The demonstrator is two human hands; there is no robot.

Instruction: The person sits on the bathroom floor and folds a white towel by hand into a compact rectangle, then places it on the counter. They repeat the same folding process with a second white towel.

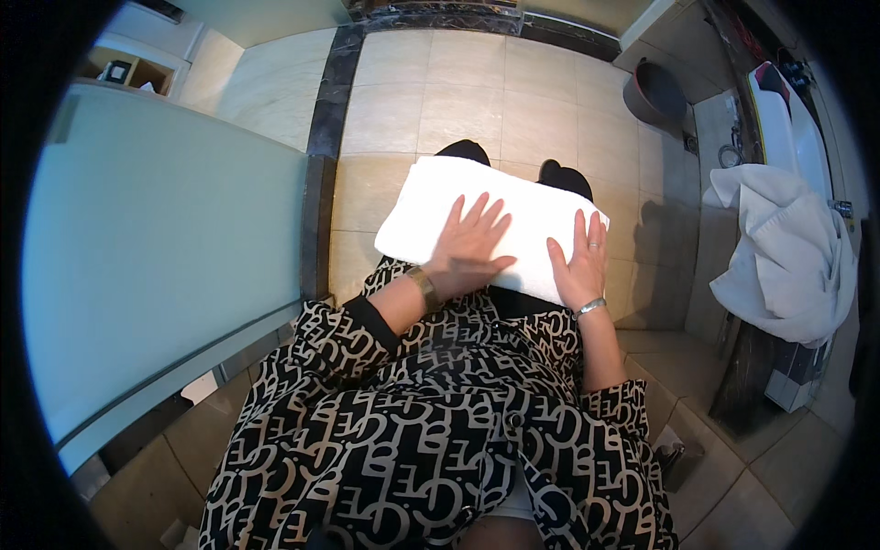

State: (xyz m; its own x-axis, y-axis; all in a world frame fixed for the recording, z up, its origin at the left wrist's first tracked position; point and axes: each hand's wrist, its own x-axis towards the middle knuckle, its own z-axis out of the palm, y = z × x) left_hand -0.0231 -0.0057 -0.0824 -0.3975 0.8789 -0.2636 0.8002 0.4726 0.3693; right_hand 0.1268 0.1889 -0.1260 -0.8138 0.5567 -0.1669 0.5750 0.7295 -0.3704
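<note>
A folded white towel (426,199) lies flat across my lap, above my knees and dark shoes. My left hand (471,247) rests palm down near its middle with the fingers spread. At the towel's right end, my right hand (581,265) lies flat, thumb apart from the fingers, which point away from me. Neither hand has its fingers closed around the cloth. A watch or wide bracelet (423,289) circles my left wrist, and a silver bangle (589,308) my right.
A crumpled white towel (784,254) hangs over the washbasin counter at right. A dark bin (654,93) stands on the tiled floor (467,103) by the wall. On the left is a frosted glass panel (172,234), with a dark stone threshold (333,96) beyond it.
</note>
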